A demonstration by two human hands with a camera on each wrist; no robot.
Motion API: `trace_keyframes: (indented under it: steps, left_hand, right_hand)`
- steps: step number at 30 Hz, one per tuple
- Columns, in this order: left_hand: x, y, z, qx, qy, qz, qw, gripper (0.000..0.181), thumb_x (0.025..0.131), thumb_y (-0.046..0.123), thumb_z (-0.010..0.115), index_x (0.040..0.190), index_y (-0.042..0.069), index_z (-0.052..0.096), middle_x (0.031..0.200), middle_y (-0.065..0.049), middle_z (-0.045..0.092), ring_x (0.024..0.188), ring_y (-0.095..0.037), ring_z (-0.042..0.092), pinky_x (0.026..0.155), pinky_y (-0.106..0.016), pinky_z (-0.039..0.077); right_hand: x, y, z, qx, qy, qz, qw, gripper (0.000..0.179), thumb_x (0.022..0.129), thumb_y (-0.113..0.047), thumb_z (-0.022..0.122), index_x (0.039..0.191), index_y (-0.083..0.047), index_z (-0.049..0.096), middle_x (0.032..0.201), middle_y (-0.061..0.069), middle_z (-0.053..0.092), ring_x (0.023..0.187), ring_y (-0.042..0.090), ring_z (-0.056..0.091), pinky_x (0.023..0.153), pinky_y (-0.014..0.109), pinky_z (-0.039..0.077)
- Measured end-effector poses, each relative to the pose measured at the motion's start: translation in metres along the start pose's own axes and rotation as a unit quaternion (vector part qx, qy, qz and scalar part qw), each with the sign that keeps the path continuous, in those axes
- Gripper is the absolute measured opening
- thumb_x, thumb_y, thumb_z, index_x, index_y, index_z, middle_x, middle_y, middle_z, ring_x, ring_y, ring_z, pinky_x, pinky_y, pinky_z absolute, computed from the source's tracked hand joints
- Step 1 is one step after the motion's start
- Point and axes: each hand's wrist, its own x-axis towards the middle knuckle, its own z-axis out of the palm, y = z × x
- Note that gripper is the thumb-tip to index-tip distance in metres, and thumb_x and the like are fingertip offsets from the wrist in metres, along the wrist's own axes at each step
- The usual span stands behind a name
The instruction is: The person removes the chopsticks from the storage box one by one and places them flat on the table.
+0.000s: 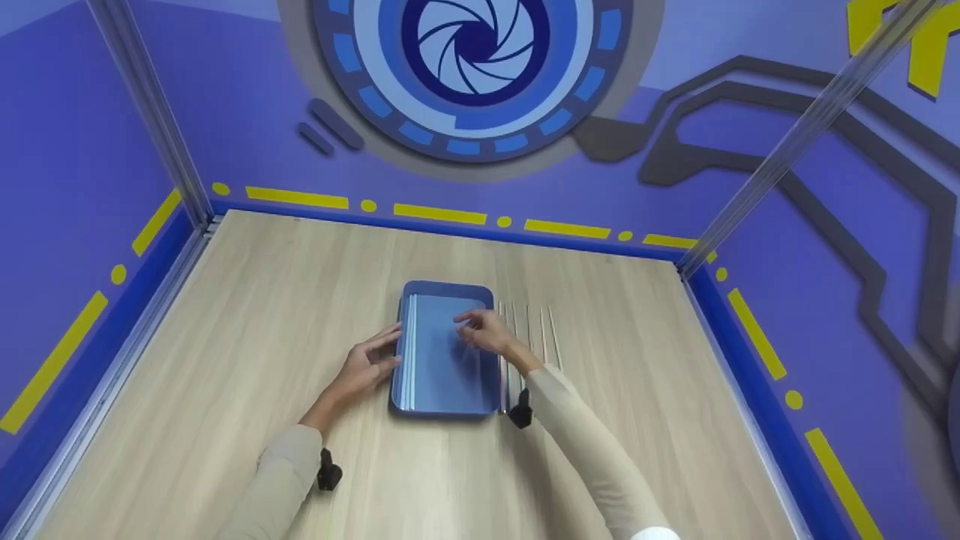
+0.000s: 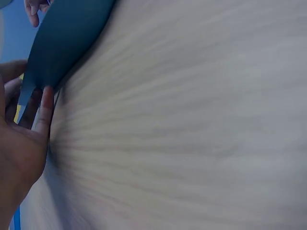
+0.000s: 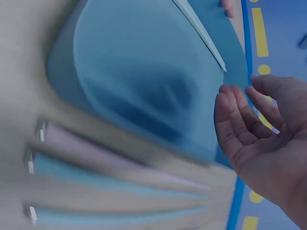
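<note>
A blue rectangular tray [image 1: 444, 386] lies on the wooden table, long side pointing away from me. Along its left inner side lie a few pale chopsticks [image 1: 410, 352], close together. My left hand [image 1: 366, 369] rests against the tray's outer left wall, fingers extended, as the left wrist view also shows. Over the right half of the tray hovers my right hand [image 1: 486, 331], its fingers loosely bent around nothing. Beyond the tray's right wall several more chopsticks [image 1: 544, 337] lie in a spaced row. The right wrist view shows a pink chopstick [image 3: 96, 148] and blue chopsticks [image 3: 96, 172] with silvery ends.
The wooden table [image 1: 315, 270] is bounded by blue-purple panels [image 1: 247, 112] with yellow dashes at the back and both sides. Metal posts [image 1: 169, 135] stand at its far corners. My right forearm overlaps the near ends of some chopsticks in the head view.
</note>
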Motion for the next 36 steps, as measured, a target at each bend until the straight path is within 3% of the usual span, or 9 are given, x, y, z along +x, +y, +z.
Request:
trace_keyframes:
  steps: [6,9,14,22,29,36]
  left_hand:
    - [0.001,0.0,-0.002,0.017,0.017,-0.01,0.9997,0.055,0.091,-0.002,0.071,0.143,-0.005,0.054,0.162,-0.014,0.042,0.153,-0.033,0.032,0.126,-0.042,0.031]
    - [0.003,0.001,-0.003,-0.016,0.021,-0.014,0.9996,0.055,0.09,-0.002,0.073,0.142,-0.007,0.054,0.161,-0.015,0.042,0.151,-0.033,0.036,0.122,-0.035,0.038]
    - [0.004,-0.002,-0.005,-0.041,-0.002,-0.025,0.9988,0.057,0.092,-0.001,0.071,0.145,-0.008,0.05,0.164,-0.015,0.037,0.15,-0.035,0.036,0.112,-0.024,0.047]
    - [0.003,-0.005,-0.007,-0.041,-0.014,-0.006,0.9991,0.055,0.094,0.002,0.071,0.144,-0.008,0.051,0.164,-0.018,0.036,0.155,-0.034,0.029,0.121,-0.033,0.038]
    - [0.001,-0.005,-0.003,-0.042,-0.016,-0.028,0.9986,0.055,0.094,0.002,0.07,0.145,-0.006,0.052,0.165,-0.014,0.036,0.157,-0.032,0.026,0.127,-0.044,0.029]
    - [0.003,-0.004,-0.005,-0.018,-0.003,-0.034,0.9993,0.053,0.094,0.003,0.07,0.144,-0.004,0.054,0.164,-0.012,0.038,0.157,-0.03,0.025,0.129,-0.043,0.023]
  right_hand:
    - [0.011,-0.001,0.033,0.046,-0.015,0.048,0.9977,0.034,0.095,0.002,0.061,0.128,0.009,0.063,0.109,0.029,0.071,0.098,0.041,0.073,0.084,0.04,0.066]
    - [0.018,-0.003,0.046,0.06,-0.007,0.054,0.9967,0.034,0.095,0.0,0.063,0.128,0.007,0.062,0.11,0.025,0.071,0.098,0.036,0.074,0.084,0.037,0.066]
    - [0.026,-0.005,0.064,0.068,0.005,0.043,0.9967,0.036,0.096,-0.002,0.063,0.13,0.007,0.061,0.107,0.023,0.071,0.091,0.033,0.074,0.078,0.036,0.066]
    - [0.035,-0.009,0.076,0.032,0.034,0.044,0.9979,0.034,0.093,-0.004,0.069,0.124,0.01,0.063,0.097,0.021,0.074,0.071,0.015,0.068,0.065,0.024,0.062]
    - [0.038,-0.016,0.073,0.042,0.018,0.114,0.9925,0.035,0.091,-0.004,0.074,0.123,0.007,0.063,0.094,0.014,0.07,0.083,0.029,0.076,0.07,0.031,0.066]
    - [0.041,-0.023,0.071,0.018,0.013,0.139,0.99,0.035,0.091,-0.005,0.074,0.124,0.003,0.063,0.099,0.015,0.07,0.081,0.024,0.074,0.071,0.033,0.066]
